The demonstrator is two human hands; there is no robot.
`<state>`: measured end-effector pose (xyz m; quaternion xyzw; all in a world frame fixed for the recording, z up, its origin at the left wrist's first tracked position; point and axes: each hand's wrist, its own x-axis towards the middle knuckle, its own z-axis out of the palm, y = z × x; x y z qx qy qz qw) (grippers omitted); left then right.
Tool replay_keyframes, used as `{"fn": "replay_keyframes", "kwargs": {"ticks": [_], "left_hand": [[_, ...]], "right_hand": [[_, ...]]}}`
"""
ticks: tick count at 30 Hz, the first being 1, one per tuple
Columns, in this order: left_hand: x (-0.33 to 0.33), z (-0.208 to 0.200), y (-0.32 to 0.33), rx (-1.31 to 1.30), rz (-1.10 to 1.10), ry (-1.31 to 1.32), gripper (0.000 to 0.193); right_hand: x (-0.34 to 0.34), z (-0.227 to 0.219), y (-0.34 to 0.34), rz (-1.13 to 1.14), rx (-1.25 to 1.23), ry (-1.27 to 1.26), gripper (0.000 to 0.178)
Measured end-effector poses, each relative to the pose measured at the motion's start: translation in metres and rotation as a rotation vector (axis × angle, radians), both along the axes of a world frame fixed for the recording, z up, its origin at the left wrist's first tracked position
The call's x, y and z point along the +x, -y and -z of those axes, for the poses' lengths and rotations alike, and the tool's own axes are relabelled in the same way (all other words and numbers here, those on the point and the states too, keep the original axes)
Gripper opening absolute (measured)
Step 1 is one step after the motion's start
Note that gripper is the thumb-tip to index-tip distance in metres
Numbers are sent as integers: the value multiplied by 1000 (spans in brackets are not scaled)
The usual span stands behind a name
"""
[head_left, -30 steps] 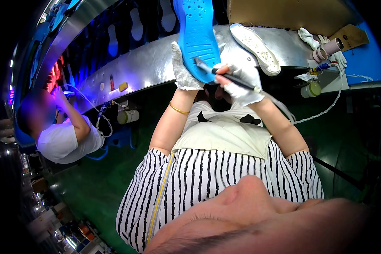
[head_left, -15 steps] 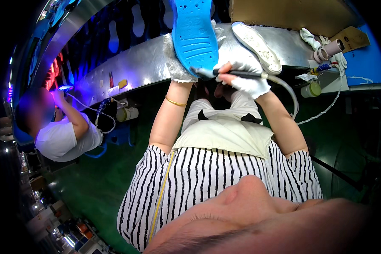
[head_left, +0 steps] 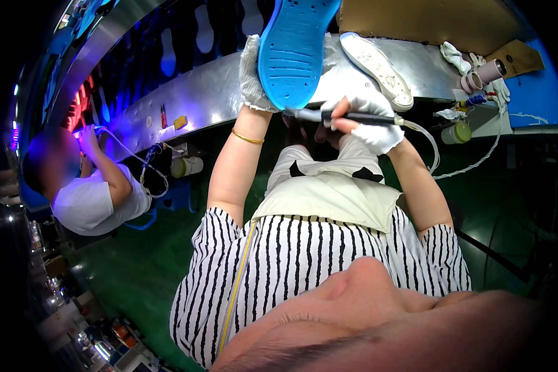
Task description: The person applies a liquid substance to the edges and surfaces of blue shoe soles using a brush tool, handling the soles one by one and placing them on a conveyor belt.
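My left hand (head_left: 252, 77), in a whitish knit glove, holds a blue foot-shaped piece (head_left: 294, 59), seemingly a shoe last, from its left side. Ridges and small holes mark its visible face, and its far end runs out of the picture. In my right hand (head_left: 375, 133), gloved with bare fingertips, is a black-handled brush (head_left: 373, 118) fed by a pale hose (head_left: 429, 139). The brush's tip sits at the near rounded end of the blue piece; whether they touch is hard to tell. Right of it, a white shoe sole (head_left: 378, 71) lies on the metal bench (head_left: 208, 93).
Dark racks with sole shapes (head_left: 204, 31) stand behind the bench. A cardboard box (head_left: 428, 22), pink cup (head_left: 491, 71), spare gloves (head_left: 456, 59) and green-lidded jar (head_left: 456, 132) are at right. A yellow block (head_left: 180, 123) rests left. A co-worker (head_left: 99, 198) sits far left.
The blue piece and my left hand have shifted slightly; the piece now tilts rightward. My right hand and the brush have moved a little right and down, toward the piece's near edge.
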<state>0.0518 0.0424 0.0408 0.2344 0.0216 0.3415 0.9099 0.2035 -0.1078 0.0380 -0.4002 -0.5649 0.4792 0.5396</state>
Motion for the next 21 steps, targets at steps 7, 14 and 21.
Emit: {"fn": "replay_keyframes", "kwargs": {"ticks": [7,14,21], "left_hand": [[10,-4,-13,7,-17,-203,54],[31,1,-27,26,90,-574,42],[52,-10,-17,105,293,-753,38]], "right_hand": [[9,-12,-25,145,525,416,20],[24,-1,-27,31,294,258,17],[60,-15,-21,-88,-18,323,9]]}}
